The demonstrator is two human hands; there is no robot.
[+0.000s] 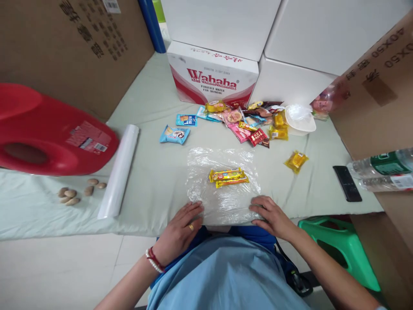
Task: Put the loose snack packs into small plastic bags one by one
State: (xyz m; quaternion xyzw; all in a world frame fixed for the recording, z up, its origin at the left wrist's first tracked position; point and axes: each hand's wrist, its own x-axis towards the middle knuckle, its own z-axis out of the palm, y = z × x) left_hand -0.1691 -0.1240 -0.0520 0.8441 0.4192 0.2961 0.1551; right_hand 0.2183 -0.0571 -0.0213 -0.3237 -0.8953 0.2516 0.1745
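Observation:
A thin sheet of clear plastic wrap (222,211) lies wrinkled on the cloth-covered table in front of me. Two snack bars in yellow wrappers (226,175) rest side by side near its middle. At the sheet's near left corner is my left hand (185,221), fingers stretched out and touching the edge of the film. My right hand (269,215) rests at the near right corner, its fingers apart and their tips on the film. Neither hand touches the bars.
Wrapped snacks (245,118) are heaped beyond the wrap, beside a white bowl (300,120). A yellow packet (296,161) lies to the right, near a black phone (347,184) and plastic bottles (387,165). Leftward are a white roll (119,172), brown nuts (69,196) and a red jug (48,129).

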